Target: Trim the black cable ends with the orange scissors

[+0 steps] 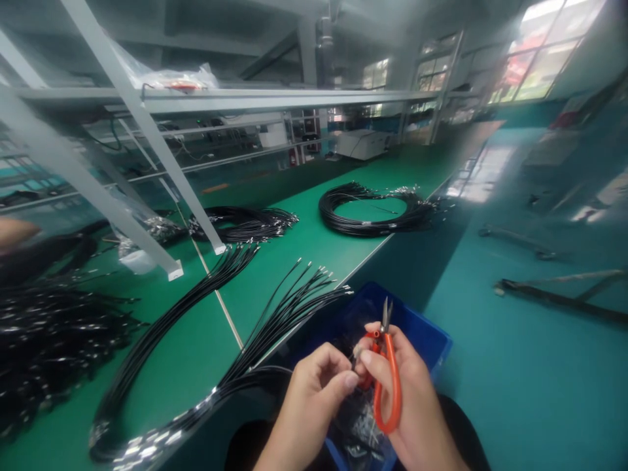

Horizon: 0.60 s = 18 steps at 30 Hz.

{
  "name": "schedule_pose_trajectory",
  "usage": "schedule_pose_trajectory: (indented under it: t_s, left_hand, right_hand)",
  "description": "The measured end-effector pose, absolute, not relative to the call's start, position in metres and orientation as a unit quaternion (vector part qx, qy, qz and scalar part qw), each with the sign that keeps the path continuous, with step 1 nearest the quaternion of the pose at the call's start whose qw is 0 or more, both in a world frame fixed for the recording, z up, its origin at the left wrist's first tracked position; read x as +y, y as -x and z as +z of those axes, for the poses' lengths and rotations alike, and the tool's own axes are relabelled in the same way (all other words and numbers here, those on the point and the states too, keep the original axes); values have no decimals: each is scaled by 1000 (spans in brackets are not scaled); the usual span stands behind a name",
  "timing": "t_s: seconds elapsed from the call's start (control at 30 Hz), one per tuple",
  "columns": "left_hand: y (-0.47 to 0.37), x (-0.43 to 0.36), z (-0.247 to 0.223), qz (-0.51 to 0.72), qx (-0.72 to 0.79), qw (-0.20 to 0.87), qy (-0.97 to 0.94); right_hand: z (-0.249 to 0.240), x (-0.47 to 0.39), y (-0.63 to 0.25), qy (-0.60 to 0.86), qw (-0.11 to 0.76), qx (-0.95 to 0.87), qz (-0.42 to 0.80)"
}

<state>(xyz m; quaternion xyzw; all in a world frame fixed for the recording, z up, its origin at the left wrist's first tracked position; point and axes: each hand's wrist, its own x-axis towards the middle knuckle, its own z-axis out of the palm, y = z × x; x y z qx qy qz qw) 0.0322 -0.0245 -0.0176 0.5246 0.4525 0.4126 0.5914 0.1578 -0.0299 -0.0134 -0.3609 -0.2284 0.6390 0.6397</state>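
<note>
Scissors with orange-red handles [393, 392] lie in my right hand [409, 386], their metal blades pointing up and slightly apart. My right thumb and index finger also pinch near a small dark piece. Close beside it on the left, my left hand [318, 389] has thumb and forefinger pressed together at that same piece, which is too small to name. Both hands are above a blue bin [436, 340] holding clear and dark scraps. Left of them, a bundle of black cables [142, 340] with silver tips curves over the green table [260, 275].
Coiled black cables [338, 226] lie farther back, with another coil [240, 226] behind the shelf post [161, 150]. A dark cable pile [59, 347] fills the table's left side. Part of another person's hand [17, 234] shows at the left edge. Wheeled stand legs [559, 294] are at right.
</note>
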Motion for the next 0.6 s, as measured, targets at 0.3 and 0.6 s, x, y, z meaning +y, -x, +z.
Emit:
schedule_pose_trajectory:
  t_s: [0.3, 0.6]
  left_hand:
    - [-38, -29, -9, 500, 459, 517, -521]
    - [-30, -21, 4, 498, 384, 660, -411]
  right_hand:
    - [-7, -33, -141, 354, 617, -186, 677]
    - [-5, -32, -142, 328, 621, -211, 679]
